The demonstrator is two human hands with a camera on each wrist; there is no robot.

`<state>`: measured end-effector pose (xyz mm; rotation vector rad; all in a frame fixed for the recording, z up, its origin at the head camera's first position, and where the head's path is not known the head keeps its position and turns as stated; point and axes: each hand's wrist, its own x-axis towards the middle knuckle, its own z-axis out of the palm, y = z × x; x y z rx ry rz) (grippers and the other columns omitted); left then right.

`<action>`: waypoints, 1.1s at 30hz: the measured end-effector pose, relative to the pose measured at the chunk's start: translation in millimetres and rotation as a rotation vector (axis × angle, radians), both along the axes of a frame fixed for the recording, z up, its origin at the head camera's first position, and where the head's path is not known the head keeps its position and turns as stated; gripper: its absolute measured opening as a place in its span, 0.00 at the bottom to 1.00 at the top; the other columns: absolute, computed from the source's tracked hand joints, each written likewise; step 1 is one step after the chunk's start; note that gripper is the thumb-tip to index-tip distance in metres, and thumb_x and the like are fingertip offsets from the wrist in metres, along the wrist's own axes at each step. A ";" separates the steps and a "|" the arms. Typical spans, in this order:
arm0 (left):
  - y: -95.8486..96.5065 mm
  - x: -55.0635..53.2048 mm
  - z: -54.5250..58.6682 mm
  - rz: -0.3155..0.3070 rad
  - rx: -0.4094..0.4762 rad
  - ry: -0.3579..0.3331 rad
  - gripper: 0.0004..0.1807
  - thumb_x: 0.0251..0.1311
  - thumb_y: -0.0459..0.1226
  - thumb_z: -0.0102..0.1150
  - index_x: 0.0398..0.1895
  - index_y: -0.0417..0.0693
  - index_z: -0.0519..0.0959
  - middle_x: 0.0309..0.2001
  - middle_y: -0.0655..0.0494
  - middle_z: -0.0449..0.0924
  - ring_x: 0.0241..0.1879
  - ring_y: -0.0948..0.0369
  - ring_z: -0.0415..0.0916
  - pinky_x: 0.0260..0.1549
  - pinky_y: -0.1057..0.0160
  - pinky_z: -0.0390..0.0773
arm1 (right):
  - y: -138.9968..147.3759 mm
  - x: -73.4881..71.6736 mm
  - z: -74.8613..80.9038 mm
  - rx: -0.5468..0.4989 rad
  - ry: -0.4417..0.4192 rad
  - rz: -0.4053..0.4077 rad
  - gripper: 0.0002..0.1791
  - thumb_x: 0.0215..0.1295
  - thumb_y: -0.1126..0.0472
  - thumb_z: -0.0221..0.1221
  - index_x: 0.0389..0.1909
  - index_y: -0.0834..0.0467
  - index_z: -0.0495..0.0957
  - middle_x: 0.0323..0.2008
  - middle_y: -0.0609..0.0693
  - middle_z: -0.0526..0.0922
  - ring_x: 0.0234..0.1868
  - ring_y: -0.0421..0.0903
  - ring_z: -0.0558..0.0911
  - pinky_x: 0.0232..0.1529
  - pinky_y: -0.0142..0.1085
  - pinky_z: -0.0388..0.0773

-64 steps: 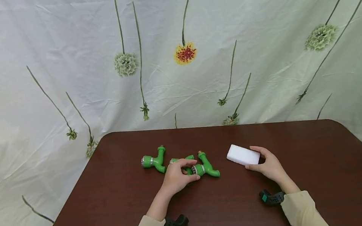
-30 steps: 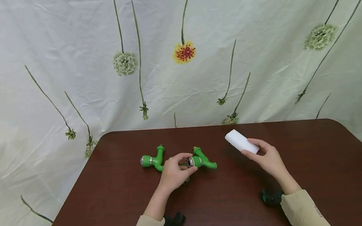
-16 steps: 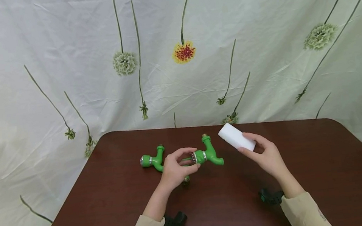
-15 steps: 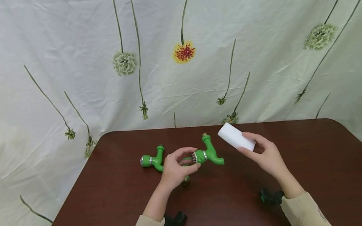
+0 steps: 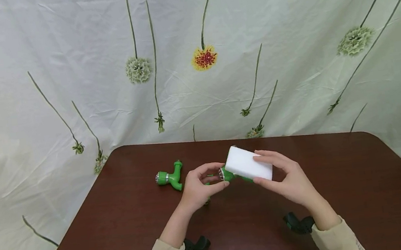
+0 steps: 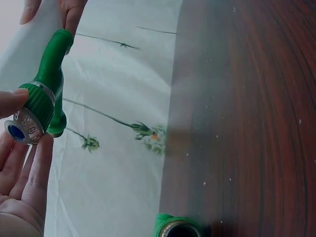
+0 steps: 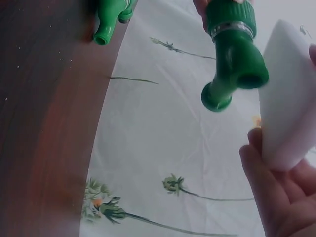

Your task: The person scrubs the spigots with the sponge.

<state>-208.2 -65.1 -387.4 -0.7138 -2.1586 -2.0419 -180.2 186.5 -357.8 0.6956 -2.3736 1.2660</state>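
Observation:
My left hand (image 5: pixel 196 188) pinches a green tap (image 5: pixel 227 174) by its ribbed knob, raised above the table. In the left wrist view, thumb and fingers lie around the knob end of that tap (image 6: pixel 49 69). A white sponge block (image 5: pixel 247 163) is gripped between the thumb and fingers of my right hand (image 5: pixel 292 180). From the head, the sponge covers most of the tap's body. In the right wrist view the sponge (image 7: pixel 286 94) stands close beside the tap (image 7: pixel 237 57); contact between them is hard to tell.
A second green tap (image 5: pixel 171 177) lies on the dark brown table (image 5: pixel 121 220), left of my left hand. Another tap (image 5: pixel 207 201) is mostly hidden behind that hand. A flower-printed white cloth (image 5: pixel 291 66) hangs behind the table's far edge.
The left hand has lifted the tap off the table and turned it. The right hand has raised the sponge and brought it left, in front of the tap's body.

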 end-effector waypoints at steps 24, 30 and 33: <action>0.9 2.1 2.5 0.005 -0.020 0.065 0.22 0.44 0.26 0.71 0.47 0.41 0.81 0.46 0.47 0.79 0.39 0.53 0.81 0.42 0.57 0.80 | -5.2 1.2 0.1 0.018 0.158 -0.095 0.26 0.48 0.63 0.72 0.52 0.51 0.80 0.57 0.46 0.75 0.55 0.45 0.74 0.43 0.24 0.73; 1.0 3.2 3.1 0.003 -0.039 0.039 0.22 0.44 0.27 0.71 0.47 0.39 0.80 0.47 0.45 0.79 0.40 0.50 0.81 0.43 0.48 0.79 | -10.8 4.7 -0.6 0.087 0.185 -0.059 0.27 0.46 0.62 0.73 0.51 0.52 0.80 0.57 0.47 0.74 0.55 0.45 0.75 0.43 0.26 0.74; 1.0 4.2 4.4 -0.014 -0.033 0.031 0.22 0.45 0.27 0.71 0.48 0.40 0.80 0.48 0.45 0.79 0.40 0.51 0.81 0.43 0.46 0.78 | -8.4 0.4 -4.1 0.101 0.209 -0.096 0.27 0.45 0.62 0.73 0.51 0.54 0.80 0.57 0.49 0.75 0.54 0.47 0.76 0.42 0.28 0.75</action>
